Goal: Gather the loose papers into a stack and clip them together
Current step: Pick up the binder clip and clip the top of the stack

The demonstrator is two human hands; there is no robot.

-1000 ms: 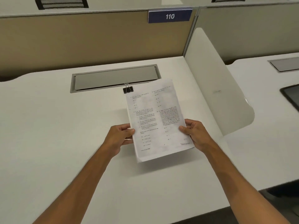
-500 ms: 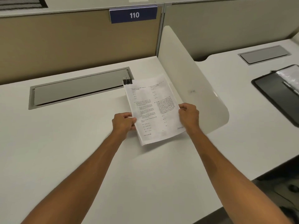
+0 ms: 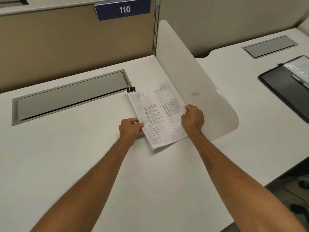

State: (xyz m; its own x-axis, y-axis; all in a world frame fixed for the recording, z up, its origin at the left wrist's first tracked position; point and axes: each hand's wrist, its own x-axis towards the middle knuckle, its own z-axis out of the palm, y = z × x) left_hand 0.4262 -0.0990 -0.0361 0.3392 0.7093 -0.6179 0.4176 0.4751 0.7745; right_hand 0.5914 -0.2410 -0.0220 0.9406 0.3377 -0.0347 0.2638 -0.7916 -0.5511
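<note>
Papers (image 3: 157,113) stacked, clipped at one corner, held by both hands over the counter (image 3: 66,156).

Held a little tilted near the middle of the white counter, printed side up, far end toward 12 o'clock. Black binder clip (image 3: 131,89) biting the stack's far-left corner, at 11 o'clock from its middle, silver handles up, just beside the right end of the grey cable hatch (image 3: 70,96). Left hand (image 3: 131,128) closed on the stack's left edge, at 8 o'clock, thumb on top, other fingers under. Right hand (image 3: 193,118) closed on the right edge, at 3 o'clock, pinching it. White curved divider (image 3: 192,77) just beyond the right hand. Blue sign (image 3: 123,9) reading 110 at 12 o'clock on the partition. Black clipboard (image 3: 284,87) well apart at 2 o'clock, on the neighbouring counter.
</note>
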